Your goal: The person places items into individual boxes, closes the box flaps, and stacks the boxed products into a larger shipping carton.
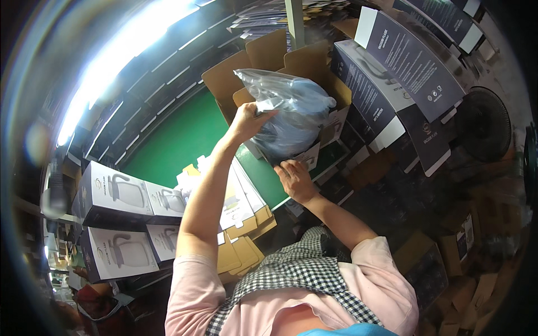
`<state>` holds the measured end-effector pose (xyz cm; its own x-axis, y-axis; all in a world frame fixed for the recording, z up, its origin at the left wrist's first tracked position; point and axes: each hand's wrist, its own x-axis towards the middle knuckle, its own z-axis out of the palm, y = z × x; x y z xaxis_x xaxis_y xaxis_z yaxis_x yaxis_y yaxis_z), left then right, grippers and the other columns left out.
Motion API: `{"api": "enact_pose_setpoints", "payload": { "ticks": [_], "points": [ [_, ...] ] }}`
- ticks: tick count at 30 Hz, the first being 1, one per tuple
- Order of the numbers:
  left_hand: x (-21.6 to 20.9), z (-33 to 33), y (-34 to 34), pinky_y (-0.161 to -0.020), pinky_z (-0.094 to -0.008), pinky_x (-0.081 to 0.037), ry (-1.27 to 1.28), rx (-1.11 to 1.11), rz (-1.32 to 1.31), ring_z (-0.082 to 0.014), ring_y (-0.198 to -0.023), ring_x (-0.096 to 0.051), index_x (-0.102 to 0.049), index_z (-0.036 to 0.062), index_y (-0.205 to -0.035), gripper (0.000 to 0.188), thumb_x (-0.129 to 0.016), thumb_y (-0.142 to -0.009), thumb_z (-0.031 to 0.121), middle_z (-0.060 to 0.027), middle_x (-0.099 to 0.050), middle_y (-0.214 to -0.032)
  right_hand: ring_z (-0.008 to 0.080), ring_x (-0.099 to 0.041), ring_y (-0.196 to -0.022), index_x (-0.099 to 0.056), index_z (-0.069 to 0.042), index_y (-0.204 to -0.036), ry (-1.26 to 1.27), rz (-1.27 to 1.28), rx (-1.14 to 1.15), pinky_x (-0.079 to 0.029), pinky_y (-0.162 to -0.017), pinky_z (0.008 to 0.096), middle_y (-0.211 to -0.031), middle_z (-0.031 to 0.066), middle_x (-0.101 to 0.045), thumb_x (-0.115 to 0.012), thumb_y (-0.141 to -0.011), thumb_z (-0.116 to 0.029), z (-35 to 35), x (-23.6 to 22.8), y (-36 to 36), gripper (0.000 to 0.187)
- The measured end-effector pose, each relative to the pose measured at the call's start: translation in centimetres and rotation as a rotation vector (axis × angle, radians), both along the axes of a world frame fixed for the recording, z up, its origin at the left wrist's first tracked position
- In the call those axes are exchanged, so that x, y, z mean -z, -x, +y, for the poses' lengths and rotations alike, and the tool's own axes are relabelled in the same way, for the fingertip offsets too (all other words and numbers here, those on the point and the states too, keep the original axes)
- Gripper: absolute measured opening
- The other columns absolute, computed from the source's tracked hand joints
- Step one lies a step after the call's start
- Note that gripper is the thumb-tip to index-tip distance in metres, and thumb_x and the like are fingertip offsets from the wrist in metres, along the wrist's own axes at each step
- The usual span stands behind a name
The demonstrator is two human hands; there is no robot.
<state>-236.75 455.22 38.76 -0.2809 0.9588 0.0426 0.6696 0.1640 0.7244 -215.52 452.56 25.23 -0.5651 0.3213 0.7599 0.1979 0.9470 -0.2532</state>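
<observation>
My left hand (246,121) is closed on the edge of a clear plastic bag (263,87). Inside the bag shows a rounded, bluish-grey item (300,120), its exact kind blurred by the film. The bag is over a small printed box (307,157) with raised white flaps, which the bag partly hides. At that box's near edge my right hand (295,180) has its fingers curled against it; the fingertips are partly hidden. Just behind the bag stands a brown carton (266,51) with its flaps up.
A green worktop (179,137) stretches left. Stacked printed boxes (120,193) stand at the left, flattened cartons (241,210) lie near my left forearm. Tall dark boxes (417,64) and a black fan (482,123) are on the right. A metal post (295,22) rises at the back.
</observation>
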Motion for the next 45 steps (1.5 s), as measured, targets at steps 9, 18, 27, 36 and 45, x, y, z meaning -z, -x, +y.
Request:
{"api": "enact_pose_setpoints", "payload": {
  "ticks": [9,18,27,36,45],
  "points": [
    [3.3,-2.0,-4.6,-0.099,-0.0459,-0.043,-0.137,-0.077,0.335,-0.0464,-0.117,-0.045,-0.053,-0.0046,-0.121,0.051,-0.068,-0.072,-0.004,-0.0265,-0.049,-0.127,0.0274,-0.055,-0.097,-0.060,-0.004,-0.118,-0.123,-0.059,-0.199,-0.045,-0.082,0.0392,-0.106,0.0099,-0.055,-0.063,-0.081,-0.008,3.6,-2.4,-4.1,0.038],
    [9.2,-9.0,-7.4,-0.092,-0.0466,-0.046,-0.151,-0.320,-0.066,-0.0438,-0.102,-0.058,-0.049,-0.0046,-0.128,0.049,-0.050,-0.078,-0.007,-0.0284,-0.059,-0.106,0.0378,-0.052,-0.115,-0.039,-0.003,-0.144,0.098,-0.147,-0.097,-0.049,-0.095,0.0424,-0.135,0.0199,-0.046,-0.084,-0.069,-0.038,9.2,-6.1,-5.3,0.094],
    [7.2,-12.5,-9.9,-0.092,-0.0456,-0.041,-0.140,-0.250,0.579,-0.0392,-0.103,-0.049,-0.039,-0.0130,-0.131,0.062,-0.060,-0.082,0.018,-0.0264,-0.046,-0.113,0.0364,-0.062,-0.099,-0.050,-0.012,-0.123,0.363,-0.494,-0.363,-0.054,-0.077,0.0448,-0.119,0.0179,-0.051,-0.079,-0.068,-0.025,6.3,-6.5,2.3,0.063],
    [5.5,-10.9,-10.6,-0.073,-0.0422,-0.050,0.053,-0.120,0.529,-0.0359,-0.097,-0.051,-0.033,-0.0046,-0.144,0.086,-0.059,-0.088,0.055,-0.0225,-0.051,-0.104,0.0237,-0.058,-0.114,-0.010,-0.014,-0.156,0.868,-0.482,-0.918,-0.051,-0.090,0.0377,-0.147,0.0110,-0.037,-0.086,-0.070,-0.016,9.8,-6.9,0.2,0.115],
    [6.3,-9.3,-10.8,-0.069,-0.0448,-0.051,0.063,-0.108,0.565,-0.0391,-0.093,-0.054,-0.040,0.0026,-0.142,0.069,-0.062,-0.087,0.039,-0.0246,-0.053,-0.103,0.0253,-0.061,-0.105,-0.046,-0.003,-0.127,0.781,0.079,-0.100,-0.050,-0.086,0.0424,-0.115,0.0144,-0.058,-0.060,-0.093,-0.028,6.8,-6.3,3.0,0.044]
  ]
}}
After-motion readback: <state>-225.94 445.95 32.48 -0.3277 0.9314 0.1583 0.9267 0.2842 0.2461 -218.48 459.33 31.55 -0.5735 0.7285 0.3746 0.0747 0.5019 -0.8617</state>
